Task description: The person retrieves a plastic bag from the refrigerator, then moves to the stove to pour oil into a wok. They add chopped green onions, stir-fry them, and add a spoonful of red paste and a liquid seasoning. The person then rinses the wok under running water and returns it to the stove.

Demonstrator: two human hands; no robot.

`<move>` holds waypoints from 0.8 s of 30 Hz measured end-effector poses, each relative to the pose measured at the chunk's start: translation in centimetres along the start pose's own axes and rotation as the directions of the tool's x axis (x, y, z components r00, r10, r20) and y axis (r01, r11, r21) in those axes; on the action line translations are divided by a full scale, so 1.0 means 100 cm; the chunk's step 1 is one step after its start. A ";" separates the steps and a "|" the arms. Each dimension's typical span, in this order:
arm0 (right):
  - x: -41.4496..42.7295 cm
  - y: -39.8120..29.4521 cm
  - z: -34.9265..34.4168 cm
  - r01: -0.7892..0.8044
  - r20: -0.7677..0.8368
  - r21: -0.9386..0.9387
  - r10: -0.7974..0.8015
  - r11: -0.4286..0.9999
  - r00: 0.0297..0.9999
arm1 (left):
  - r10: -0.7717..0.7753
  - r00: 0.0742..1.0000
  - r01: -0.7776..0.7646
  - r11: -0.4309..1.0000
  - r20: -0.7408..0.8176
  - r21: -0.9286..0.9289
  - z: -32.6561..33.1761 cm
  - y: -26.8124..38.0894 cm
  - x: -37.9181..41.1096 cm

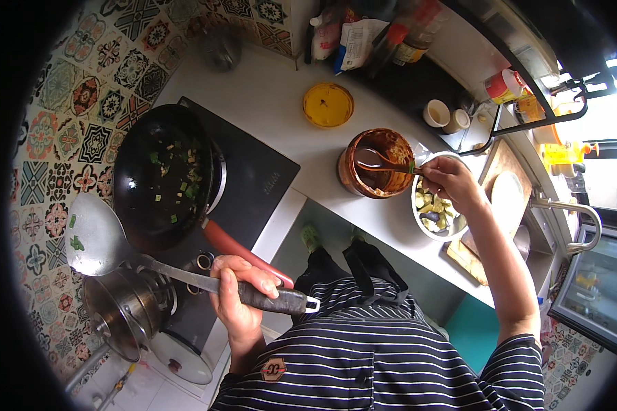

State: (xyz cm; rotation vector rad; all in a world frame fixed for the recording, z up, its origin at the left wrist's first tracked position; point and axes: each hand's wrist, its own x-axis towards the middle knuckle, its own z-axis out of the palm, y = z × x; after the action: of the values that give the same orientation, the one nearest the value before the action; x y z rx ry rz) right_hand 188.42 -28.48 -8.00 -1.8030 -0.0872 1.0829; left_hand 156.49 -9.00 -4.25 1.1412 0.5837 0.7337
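Observation:
My left hand (240,293) is closed around the black grip of a metal wok spatula (95,241), whose blade bears bits of green onion. The red handle (236,249) of a black wok (157,174) runs just behind these fingers; whether they touch it is unclear. Chopped green onion and small pale bits lie in the wok, on the cooktop (247,169). With my right hand (450,180) I hold a brown spoon (385,165), its bowl inside a sauce-smeared jar (347,172). Under that hand stands a white bowl (460,228) of cut vegetable pieces.
A yellow lid (328,105) lies beyond the jar. At lower left are a lidded steel pot (118,308) and a glass lid (182,357). Wooden cutting boards (465,264), a faucet (591,216) and a black rack (534,123) stand to the right; bottles and bags (360,43) crowd the back.

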 end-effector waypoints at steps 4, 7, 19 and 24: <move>-0.014 0.011 -0.011 0.068 0.021 0.082 -0.070 0.994 0.997 | 0.002 1.000 -0.002 1.000 -0.002 0.015 0.010 0.008 -0.001; -0.024 0.013 -0.016 0.096 -0.019 0.065 -0.095 0.993 0.995 | -0.009 1.000 0.010 1.000 -0.025 0.014 0.009 0.006 -0.005; -0.072 0.005 -0.054 0.134 -0.075 -0.076 -0.140 0.988 0.987 | -0.006 0.999 0.005 0.999 -0.040 -0.031 0.008 -0.001 -0.012; -0.084 0.008 -0.070 0.143 -0.083 -0.123 -0.153 0.982 0.985 | 0.001 0.999 -0.003 0.999 -0.040 -0.042 0.006 -0.002 -0.014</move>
State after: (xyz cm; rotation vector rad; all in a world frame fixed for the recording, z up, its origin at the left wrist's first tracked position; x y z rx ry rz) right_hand 188.03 -38.01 -2.58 -1.9155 -0.2298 0.9043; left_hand 156.10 -10.51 -4.17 1.0906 0.5978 0.7687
